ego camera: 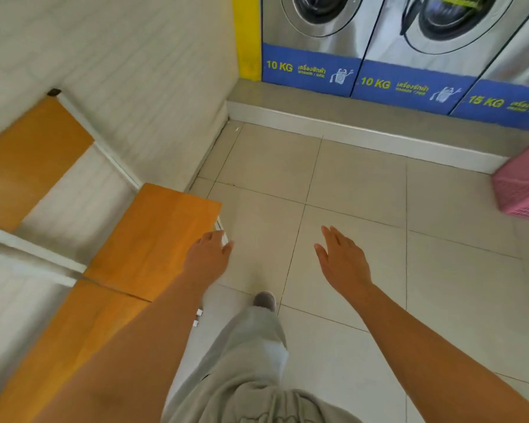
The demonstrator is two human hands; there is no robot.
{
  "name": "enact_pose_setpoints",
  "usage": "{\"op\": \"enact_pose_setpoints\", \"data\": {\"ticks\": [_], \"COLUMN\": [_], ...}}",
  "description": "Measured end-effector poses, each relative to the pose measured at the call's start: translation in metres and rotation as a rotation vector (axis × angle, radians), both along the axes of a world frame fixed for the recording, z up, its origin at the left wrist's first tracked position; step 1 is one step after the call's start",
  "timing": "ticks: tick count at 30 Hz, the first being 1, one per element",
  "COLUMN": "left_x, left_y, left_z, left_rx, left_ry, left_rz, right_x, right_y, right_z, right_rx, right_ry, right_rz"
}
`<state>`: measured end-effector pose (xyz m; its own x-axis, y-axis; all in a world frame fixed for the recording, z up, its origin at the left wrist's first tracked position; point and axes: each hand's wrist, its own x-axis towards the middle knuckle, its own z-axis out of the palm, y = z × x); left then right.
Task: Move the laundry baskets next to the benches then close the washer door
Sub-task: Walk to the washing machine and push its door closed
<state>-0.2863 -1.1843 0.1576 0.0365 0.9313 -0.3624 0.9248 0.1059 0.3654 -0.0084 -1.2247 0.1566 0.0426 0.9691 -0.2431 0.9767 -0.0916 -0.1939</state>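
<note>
A pink slatted laundry basket (524, 187) stands on the floor at the right edge, only partly in frame, just in front of the washers' plinth. Orange wooden benches (153, 239) run along the white wall on the left. Steel washers (318, 29) with blue 10 KG and 15 KG labels line the back; the second washer's round door (440, 25) seems to stand ajar. My left hand (209, 254) hangs empty over the bench's near corner. My right hand (342, 257) is stretched forward over the tiles, fingers apart, holding nothing, well left of the basket.
A grey raised plinth (348, 117) runs under the washers. A yellow pillar (246, 35) marks the corner. Pale floor tiles (364, 184) lie between bench and basket. My leg in grey trousers and a grey shoe (264, 300) step forward at the centre.
</note>
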Motion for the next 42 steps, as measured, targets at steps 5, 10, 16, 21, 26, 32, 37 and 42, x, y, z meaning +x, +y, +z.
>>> {"op": "enact_pose_setpoints", "data": {"ticks": [5, 10, 16, 21, 26, 32, 37, 42], "left_x": [0.049, 0.094, 0.149, 0.210, 0.279, 0.349, 0.411, 0.482], "left_y": [0.125, 0.238, 0.366, 0.476, 0.574, 0.691, 0.808, 0.913], "left_z": [0.011, 0.024, 0.015, 0.016, 0.028, 0.027, 0.017, 0.025], "left_rx": [0.029, 0.074, 0.046, 0.068, 0.078, 0.096, 0.119, 0.124], "left_ry": [-0.042, -0.009, -0.018, -0.012, -0.041, -0.062, -0.093, -0.125], "left_rz": [-0.060, -0.139, -0.154, -0.118, -0.098, -0.128, -0.180, -0.267], "right_x": [0.042, 0.072, 0.130, 0.200, 0.266, 0.329, 0.387, 0.436], "right_y": [0.109, 0.213, 0.332, 0.446, 0.554, 0.674, 0.773, 0.854], "right_z": [0.012, 0.019, 0.012, 0.016, 0.030, 0.031, 0.031, 0.037], "right_rx": [0.007, 0.018, 0.064, 0.097, 0.117, 0.174, 0.211, 0.248], "right_ry": [-0.002, 0.057, 0.089, 0.089, 0.107, 0.173, 0.155, 0.158], "right_rz": [-0.109, -0.214, -0.250, -0.252, -0.286, -0.376, -0.464, -0.538]}}
